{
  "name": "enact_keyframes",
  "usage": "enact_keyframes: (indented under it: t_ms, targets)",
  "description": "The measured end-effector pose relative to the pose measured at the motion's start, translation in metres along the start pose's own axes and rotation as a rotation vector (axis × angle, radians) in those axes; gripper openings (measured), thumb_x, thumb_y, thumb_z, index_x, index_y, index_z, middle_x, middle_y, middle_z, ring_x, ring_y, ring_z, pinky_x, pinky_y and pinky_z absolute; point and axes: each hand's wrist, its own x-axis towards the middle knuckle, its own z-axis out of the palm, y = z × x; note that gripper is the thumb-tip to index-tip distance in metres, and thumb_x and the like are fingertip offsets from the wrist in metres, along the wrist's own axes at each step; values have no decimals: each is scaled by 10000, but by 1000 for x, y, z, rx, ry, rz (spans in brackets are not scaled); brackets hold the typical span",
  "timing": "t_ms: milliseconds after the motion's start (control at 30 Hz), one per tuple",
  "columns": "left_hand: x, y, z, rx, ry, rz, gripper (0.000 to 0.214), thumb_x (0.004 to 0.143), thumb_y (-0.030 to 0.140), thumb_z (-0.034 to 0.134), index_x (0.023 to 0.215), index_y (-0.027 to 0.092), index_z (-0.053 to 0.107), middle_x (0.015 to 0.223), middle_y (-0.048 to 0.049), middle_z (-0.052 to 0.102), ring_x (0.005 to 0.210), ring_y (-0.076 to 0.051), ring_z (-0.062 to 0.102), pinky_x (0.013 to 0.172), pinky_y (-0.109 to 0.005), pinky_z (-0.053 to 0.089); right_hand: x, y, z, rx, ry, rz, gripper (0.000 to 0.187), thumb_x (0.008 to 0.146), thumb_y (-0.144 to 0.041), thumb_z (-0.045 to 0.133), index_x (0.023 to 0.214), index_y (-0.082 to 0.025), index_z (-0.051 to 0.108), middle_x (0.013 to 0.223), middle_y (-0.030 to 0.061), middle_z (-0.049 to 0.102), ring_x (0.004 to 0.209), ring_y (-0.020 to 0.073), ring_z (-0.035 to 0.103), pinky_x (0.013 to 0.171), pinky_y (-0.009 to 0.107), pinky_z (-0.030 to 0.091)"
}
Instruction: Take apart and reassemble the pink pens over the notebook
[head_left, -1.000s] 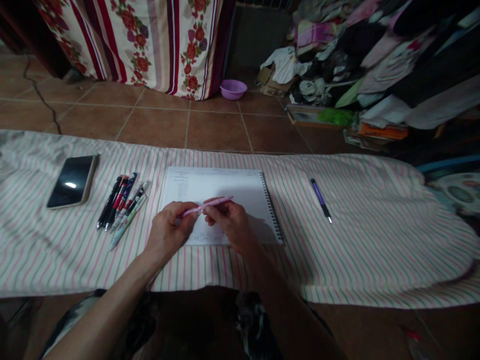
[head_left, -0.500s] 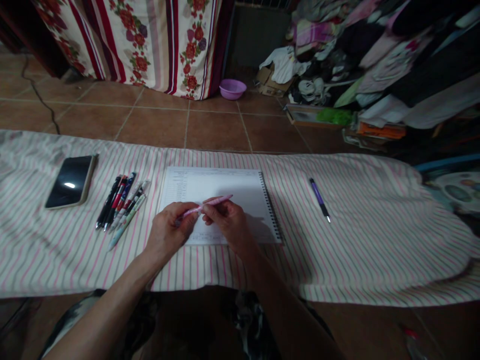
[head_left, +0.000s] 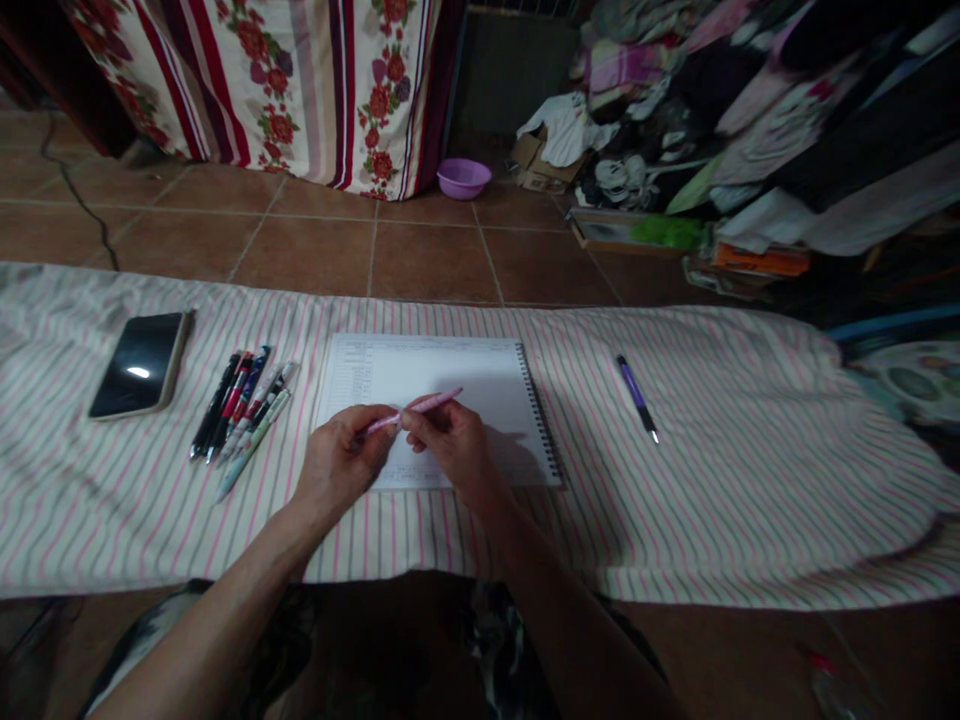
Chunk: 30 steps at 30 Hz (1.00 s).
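Both my hands hold a pink pen [head_left: 431,403] just above a spiral notebook [head_left: 435,375] that lies open on a striped cloth [head_left: 720,480]. My left hand [head_left: 337,465] pinches the pen's near end, and my right hand [head_left: 450,445] grips its middle with closed fingers. The pen's far end points up and to the right. A row of several pens [head_left: 240,405] lies left of the notebook. One purple pen [head_left: 637,398] lies alone to the right.
A dark phone [head_left: 140,363] rests on the cloth at far left. Beyond the cloth is a tiled floor with a purple bowl [head_left: 463,178], a floral curtain [head_left: 300,80] and a heap of clothes [head_left: 750,120] at right.
Hands and pen have stayed almost still; the view has only shifted slightly.
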Motion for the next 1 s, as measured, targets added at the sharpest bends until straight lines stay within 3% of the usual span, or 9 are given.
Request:
enact_keyframes:
  t_ms: [167, 300, 533, 733, 1000]
  targets:
    - [-1, -2, 3, -85, -8, -52, 219, 792, 336, 564, 909, 193, 682, 782, -35, 713, 684, -174, 640, 623, -284, 498, -1, -4, -1, -12, -19, -11, 281, 719, -409, 653, 861, -167, 631, 608, -18, 611, 469, 67, 499, 447, 189, 429]
    - [-1, -5, 6, -165, -14, -98, 257, 788, 378, 570, 909, 182, 684, 716, -24, 688, 607, -148, 599, 551, -254, 467, -1, -6, -2, 100, 0, 13, 316, 742, -422, 634, 915, -157, 622, 639, -20, 607, 470, 52, 476, 446, 181, 397]
    - [-1, -5, 5, -160, -16, -129, 267, 778, 390, 570, 912, 191, 689, 697, -18, 681, 578, -142, 582, 494, -238, 442, -1, -3, -4, 298, 26, 55, 287, 713, -346, 680, 946, -192, 615, 828, 14, 678, 670, 109, 641, 504, 189, 467]
    - [-2, -6, 6, -177, -3, -127, 257, 777, 375, 582, 912, 188, 695, 701, -25, 681, 589, -146, 580, 525, -252, 443, -1, -5, -2, 270, 53, 62, 206, 685, -318, 710, 824, -182, 640, 709, -10, 683, 644, 105, 654, 519, 184, 499]
    - [1, -2, 4, -358, -22, -126, 219, 705, 334, 687, 875, 196, 692, 838, -55, 694, 742, -173, 605, 673, -278, 458, -2, -9, 0, 308, 51, 99, 269, 666, -374, 714, 811, -181, 595, 720, -12, 691, 568, 110, 661, 453, 179, 500]
